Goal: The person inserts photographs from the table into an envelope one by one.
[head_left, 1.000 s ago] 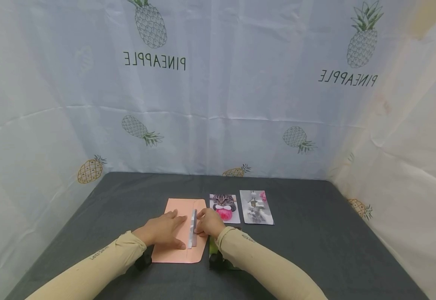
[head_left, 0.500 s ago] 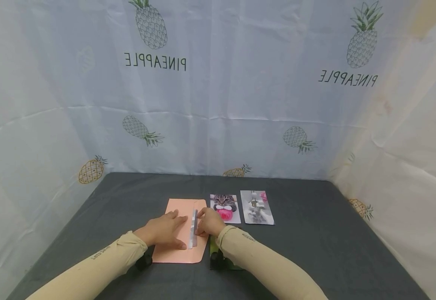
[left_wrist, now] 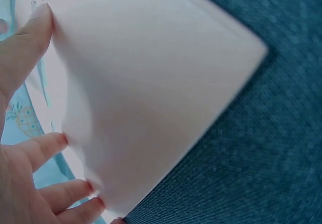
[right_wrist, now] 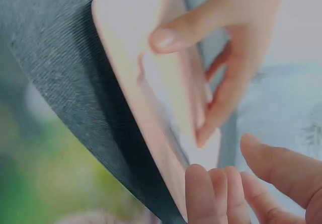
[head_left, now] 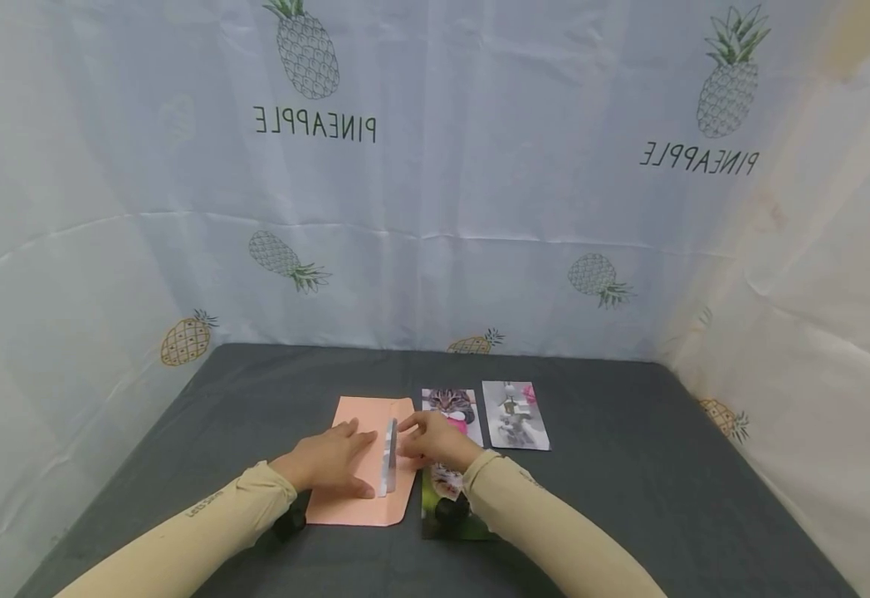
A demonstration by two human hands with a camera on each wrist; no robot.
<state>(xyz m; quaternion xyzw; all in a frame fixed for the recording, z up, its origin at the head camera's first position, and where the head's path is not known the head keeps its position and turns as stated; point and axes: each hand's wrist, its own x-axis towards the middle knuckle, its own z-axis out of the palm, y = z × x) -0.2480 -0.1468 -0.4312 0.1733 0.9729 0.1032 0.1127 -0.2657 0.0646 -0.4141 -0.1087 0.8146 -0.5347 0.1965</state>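
Note:
A peach envelope point(head_left: 364, 407) lies on the dark table, a narrow silvery-white strip point(head_left: 388, 465) running lengthwise down its right half. My left hand point(head_left: 334, 461) rests spread on the envelope just left of the strip; in the left wrist view its fingertips press the pale paper point(left_wrist: 146, 83). Over the envelope's right edge is my right hand point(head_left: 438, 440), fingers loosely bent. In the right wrist view, nothing shows between the right hand's thumb and fingers point(right_wrist: 198, 194). Partly under the right hand lies a photo card of a cat point(head_left: 448, 400) with a pink patch.
A greyish photo card point(head_left: 515, 419) with a pink corner lies right of the cat card. Nearer the front is a green-toned photo card point(head_left: 435, 515), partly covered by the right wrist. A white curtain point(head_left: 480, 183) printed with pineapples hangs behind the dark table point(head_left: 599, 465).
My right hand has come away from the strip, shifting right and up and uncovering more of the green card. My left hand stays in place on the envelope.

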